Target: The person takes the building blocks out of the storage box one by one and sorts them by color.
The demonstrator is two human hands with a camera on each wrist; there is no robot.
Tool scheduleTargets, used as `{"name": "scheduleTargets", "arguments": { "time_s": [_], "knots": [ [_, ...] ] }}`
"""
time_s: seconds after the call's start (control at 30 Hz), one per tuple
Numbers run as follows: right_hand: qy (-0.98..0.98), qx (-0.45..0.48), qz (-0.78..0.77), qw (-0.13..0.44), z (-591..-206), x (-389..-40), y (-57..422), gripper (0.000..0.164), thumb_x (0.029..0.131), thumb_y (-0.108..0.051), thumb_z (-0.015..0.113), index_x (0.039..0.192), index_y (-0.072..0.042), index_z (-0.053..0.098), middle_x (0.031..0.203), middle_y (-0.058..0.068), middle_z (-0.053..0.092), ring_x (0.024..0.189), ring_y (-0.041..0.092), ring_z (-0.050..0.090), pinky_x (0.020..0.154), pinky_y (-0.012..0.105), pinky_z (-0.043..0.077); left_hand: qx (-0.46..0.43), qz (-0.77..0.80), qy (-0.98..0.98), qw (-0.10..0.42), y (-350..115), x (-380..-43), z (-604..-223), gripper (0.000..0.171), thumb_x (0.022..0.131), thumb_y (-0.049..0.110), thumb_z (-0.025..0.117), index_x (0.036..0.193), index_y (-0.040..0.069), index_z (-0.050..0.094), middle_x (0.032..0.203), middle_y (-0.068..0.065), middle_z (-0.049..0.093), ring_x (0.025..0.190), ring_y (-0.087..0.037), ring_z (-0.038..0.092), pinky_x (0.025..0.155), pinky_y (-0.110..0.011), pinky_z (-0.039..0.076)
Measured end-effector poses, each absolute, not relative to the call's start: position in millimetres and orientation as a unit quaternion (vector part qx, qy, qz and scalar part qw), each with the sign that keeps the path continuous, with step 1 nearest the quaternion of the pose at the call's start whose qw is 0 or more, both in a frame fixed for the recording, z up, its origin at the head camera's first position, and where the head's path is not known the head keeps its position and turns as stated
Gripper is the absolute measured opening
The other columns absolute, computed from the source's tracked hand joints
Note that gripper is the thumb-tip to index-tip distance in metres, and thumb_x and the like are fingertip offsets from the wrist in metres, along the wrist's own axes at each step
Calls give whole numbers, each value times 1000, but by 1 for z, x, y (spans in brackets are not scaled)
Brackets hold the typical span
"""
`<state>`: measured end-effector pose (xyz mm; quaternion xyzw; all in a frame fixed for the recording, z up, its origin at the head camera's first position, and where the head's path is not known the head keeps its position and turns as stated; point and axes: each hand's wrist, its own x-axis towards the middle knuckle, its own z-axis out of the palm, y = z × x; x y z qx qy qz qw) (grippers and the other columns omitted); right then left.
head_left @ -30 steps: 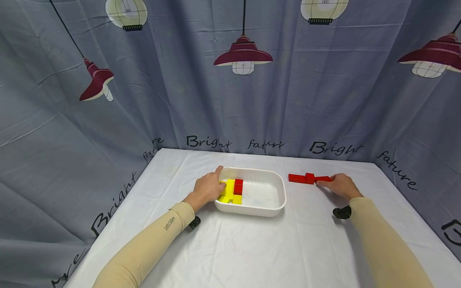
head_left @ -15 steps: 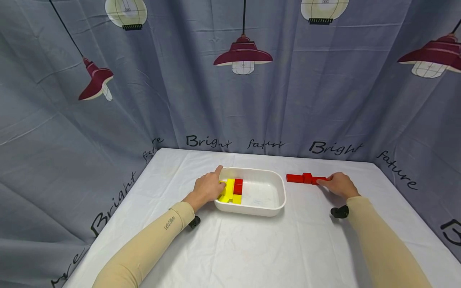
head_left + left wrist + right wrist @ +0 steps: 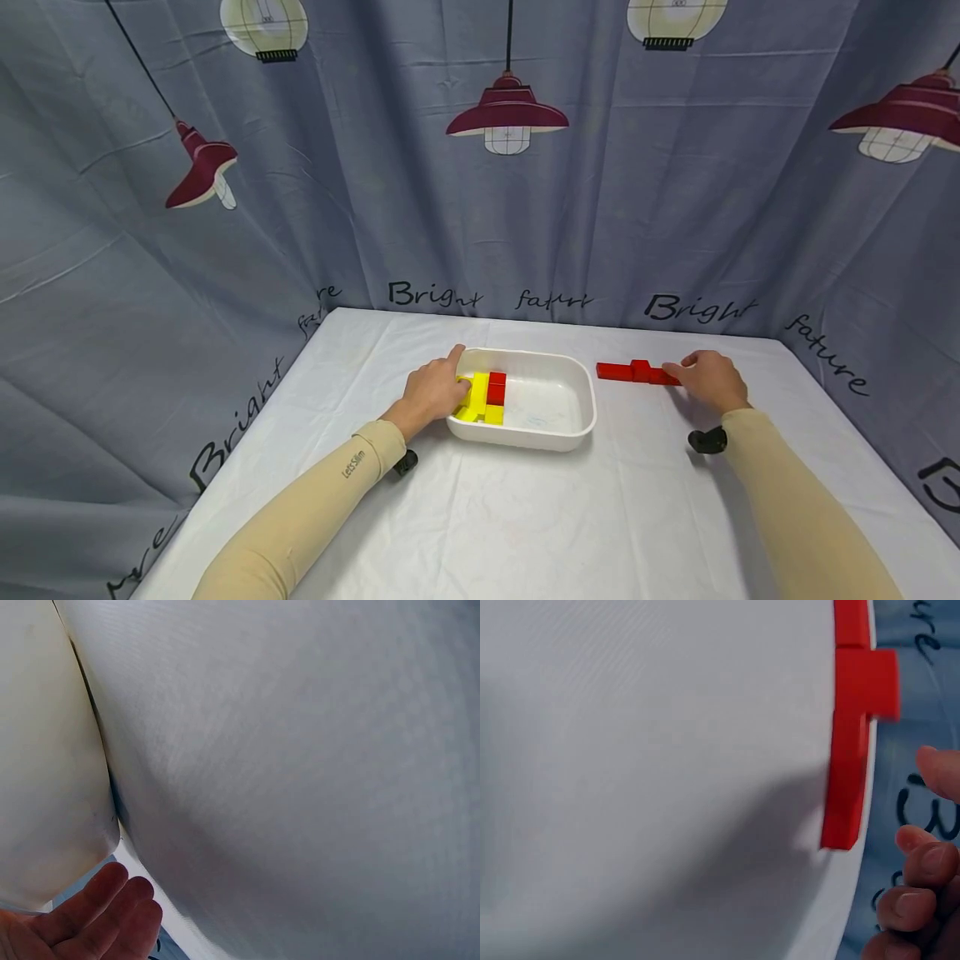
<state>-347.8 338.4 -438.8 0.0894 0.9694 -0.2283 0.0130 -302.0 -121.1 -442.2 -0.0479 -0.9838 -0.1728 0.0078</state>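
Observation:
A white plastic bin (image 3: 525, 437) stands mid-table, holding several yellow blocks (image 3: 478, 396) and some red blocks (image 3: 497, 389) at its left end. My left hand (image 3: 432, 392) grips the bin's left rim, thumb inside; in the left wrist view its fingers (image 3: 112, 919) lie along the outer wall. Right of the bin, red blocks form a row: a flat one (image 3: 615, 372), a taller cube (image 3: 641, 371) and another long one (image 3: 663, 377). Just over the row's right end is my right hand (image 3: 712, 383), holding nothing; the right wrist view shows its fingers (image 3: 907, 909) apart from the long block (image 3: 847, 787).
A white cloth covers the table (image 3: 517, 525). Behind and beside it hangs a grey-blue curtain (image 3: 405, 208) printed with lamps and lettering. The table's back edge runs close behind the red row.
The right hand has pushed the right-hand red block straight against the others, shifting the row slightly left, then let go and lifted a little. The left hand and bin have stayed put.

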Motion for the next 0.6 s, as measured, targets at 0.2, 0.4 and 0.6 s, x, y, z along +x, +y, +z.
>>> {"name": "scheduleTargets", "arguments": {
  "time_s": [0.2,0.4,0.6],
  "knots": [
    [966,78,-247,-15,-429,-352,323,57,94,-43,64,123,6,61,109,26,65,95,38,55,74,46,48,-45,-175,-983,8,-121,-302,-443,67,96,35,55,157,21,32,129,-11,66,97,-25,63,88,-47,53],
    [961,52,-271,-26,-421,-354,304,49,95,-38,63,121,3,63,113,26,62,92,35,55,71,39,49,-44,-176,-983,7,-121,-302,-443,67,96,35,55,157,20,32,129,-11,66,96,-25,63,89,-47,53],
    [956,13,-289,-41,-411,-351,278,43,94,-35,64,119,0,66,107,21,62,92,31,53,70,33,47,-41,-172,-984,8,-120,-302,-442,66,97,35,55,157,21,32,128,-11,66,94,-24,62,88,-46,53]
  ]
}}
